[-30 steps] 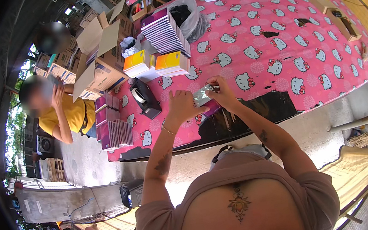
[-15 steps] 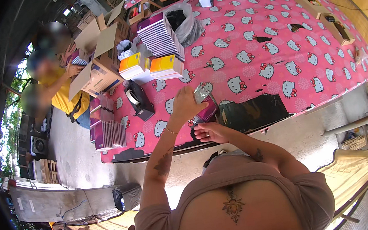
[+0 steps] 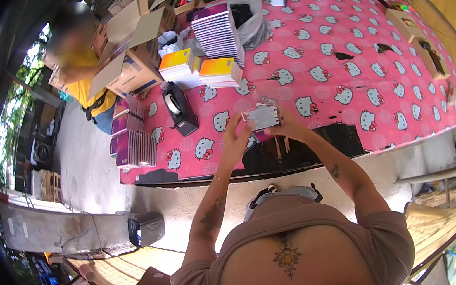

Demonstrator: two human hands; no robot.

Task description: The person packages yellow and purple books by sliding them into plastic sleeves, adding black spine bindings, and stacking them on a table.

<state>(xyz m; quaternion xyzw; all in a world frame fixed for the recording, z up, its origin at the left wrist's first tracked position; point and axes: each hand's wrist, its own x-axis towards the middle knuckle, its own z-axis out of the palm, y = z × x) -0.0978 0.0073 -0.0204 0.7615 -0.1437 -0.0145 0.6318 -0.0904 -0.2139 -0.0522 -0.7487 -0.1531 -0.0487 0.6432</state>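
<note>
While both hands are raised over the table's (image 3: 346, 89) near edge | left hand (image 3: 237, 136) and right hand (image 3: 288, 127) are pinching the packet's (image 3: 263, 117) ends, fingers closed on it | it is looking light, crinkly, slippery: edges seem best | tape dispenser (image 3: 179, 110) is sitting left of the hands.

A black tape dispenser (image 3: 180, 109) stands beside stacked yellow booklets (image 3: 220, 71).

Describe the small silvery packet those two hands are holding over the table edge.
The small silvery-grey flat packet looks like a thin stack wrapped in clear, shiny film. It is roughly rectangular and held up, above the near edge of the pink cat-patterned tablecloth. The left hand pinches its left end, the right hand its right end. Finer detail is too small to tell.
</note>
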